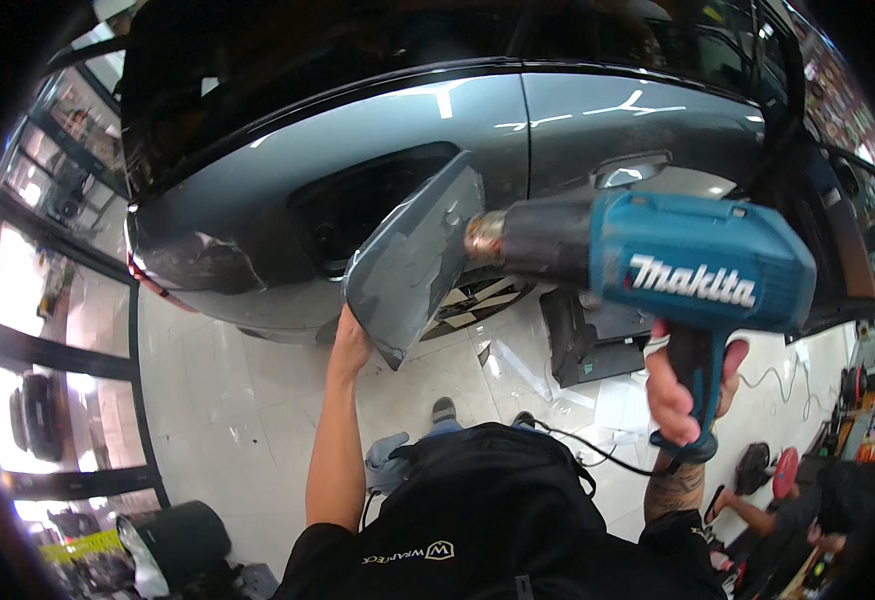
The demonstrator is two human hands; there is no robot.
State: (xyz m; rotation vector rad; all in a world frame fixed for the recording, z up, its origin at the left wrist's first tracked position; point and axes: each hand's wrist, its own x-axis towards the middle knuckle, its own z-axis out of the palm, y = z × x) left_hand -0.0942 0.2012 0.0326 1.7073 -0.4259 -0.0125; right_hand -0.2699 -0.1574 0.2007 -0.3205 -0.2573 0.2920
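Note:
My left hand (351,345) grips the lower left edge of a grey panel (403,275), its fingers mostly hidden behind it. The panel stands angled at a dark recess (330,210) in the car's grey body (208,260); whether it is attached there is unclear. My right hand (691,395) is closed round the handle of a teal-and-black heat gun (703,260). Its metal nozzle (486,238) points left at the panel's face, very close to it; I cannot tell whether they touch.
A wheel (473,310) shows below the panel, beside a black object (598,350) on the tiled floor (228,400). A power cord (598,448) runs past my body. Glazed frames (53,300) line the left. Another person (788,515) is at the lower right; a dark roll (178,545) lies lower left.

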